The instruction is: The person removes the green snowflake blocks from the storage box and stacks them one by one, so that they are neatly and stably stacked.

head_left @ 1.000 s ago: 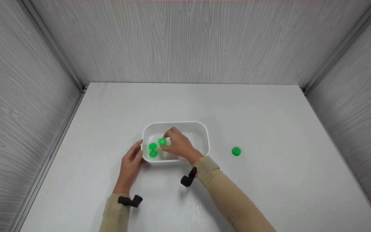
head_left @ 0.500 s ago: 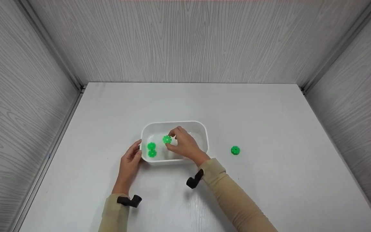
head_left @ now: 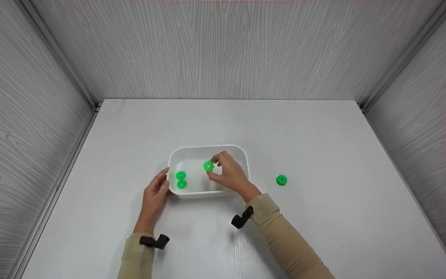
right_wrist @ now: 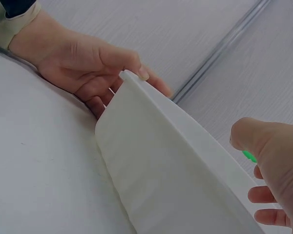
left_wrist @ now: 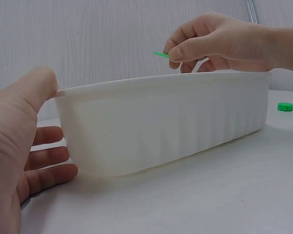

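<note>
My right hand [head_left: 230, 172] pinches a thin green notched disc, a snowflake-type building disc [head_left: 208, 166], between thumb and fingertips, held above the white plastic bin [head_left: 207, 193]. In the left wrist view that disc [left_wrist: 160, 54] appears edge-on over the rim. At the bin's left end rests my left hand [head_left: 155, 195], thumb [left_wrist: 48, 80] at the rim and the other fingers loosely bent by the outer wall. Two more green discs, an upper one [head_left: 180, 175] and a lower one [head_left: 181, 184], lie side by side on the bin's floor at the left.
Right of the bin, a short stack of green discs [head_left: 281, 180] sits on the white table [head_left: 323, 217]. Grey wood-grain panels [head_left: 223, 50] enclose the back and both sides. Each wrist bears a black mount, one left [head_left: 154, 241] and one right [head_left: 242, 217].
My right hand has moved rightward and slightly away, carrying the pinched disc from near the two lying discs toward the bin's middle. My left hand stays at the bin's end.
</note>
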### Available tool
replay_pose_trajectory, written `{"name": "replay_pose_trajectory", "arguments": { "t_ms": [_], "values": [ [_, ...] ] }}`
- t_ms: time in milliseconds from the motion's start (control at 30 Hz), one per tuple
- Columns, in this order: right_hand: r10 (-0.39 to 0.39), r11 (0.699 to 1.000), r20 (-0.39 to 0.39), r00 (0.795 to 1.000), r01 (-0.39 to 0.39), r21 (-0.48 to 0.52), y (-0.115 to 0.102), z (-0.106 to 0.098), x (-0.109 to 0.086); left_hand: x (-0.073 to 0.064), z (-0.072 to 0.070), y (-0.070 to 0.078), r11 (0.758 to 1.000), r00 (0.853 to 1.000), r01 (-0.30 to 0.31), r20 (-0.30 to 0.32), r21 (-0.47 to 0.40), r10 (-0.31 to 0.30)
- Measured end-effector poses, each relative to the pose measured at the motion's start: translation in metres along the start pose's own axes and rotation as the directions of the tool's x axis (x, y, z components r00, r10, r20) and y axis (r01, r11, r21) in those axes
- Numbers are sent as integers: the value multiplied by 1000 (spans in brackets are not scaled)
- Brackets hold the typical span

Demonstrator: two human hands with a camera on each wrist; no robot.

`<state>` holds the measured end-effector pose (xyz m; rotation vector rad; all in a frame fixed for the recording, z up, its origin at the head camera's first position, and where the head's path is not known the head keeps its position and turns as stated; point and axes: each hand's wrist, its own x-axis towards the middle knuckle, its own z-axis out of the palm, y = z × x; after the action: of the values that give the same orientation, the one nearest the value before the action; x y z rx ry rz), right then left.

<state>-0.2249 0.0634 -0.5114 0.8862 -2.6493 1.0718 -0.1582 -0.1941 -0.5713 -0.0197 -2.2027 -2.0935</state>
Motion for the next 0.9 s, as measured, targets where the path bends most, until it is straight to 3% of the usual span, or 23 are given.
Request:
{"name": "replay_pose_trajectory", "arguments": {
  "t_ms": [367, 633, 900],
  "values": [
    [-51, 999, -50, 997, 50, -21, 4, -8, -16, -5, 2, 23, 998, 999, 52, 14, -31, -52],
    [-93, 995, -109, 990, 88, -50, 5, -15, -27, -2, 1, 4, 999, 999, 47, -12, -27, -48],
    [-152, 985, -151, 977, 137, -102, 11, -27, -36, -1, 0, 1, 1000, 1000, 17, -23, 0, -17]
  ]
}}
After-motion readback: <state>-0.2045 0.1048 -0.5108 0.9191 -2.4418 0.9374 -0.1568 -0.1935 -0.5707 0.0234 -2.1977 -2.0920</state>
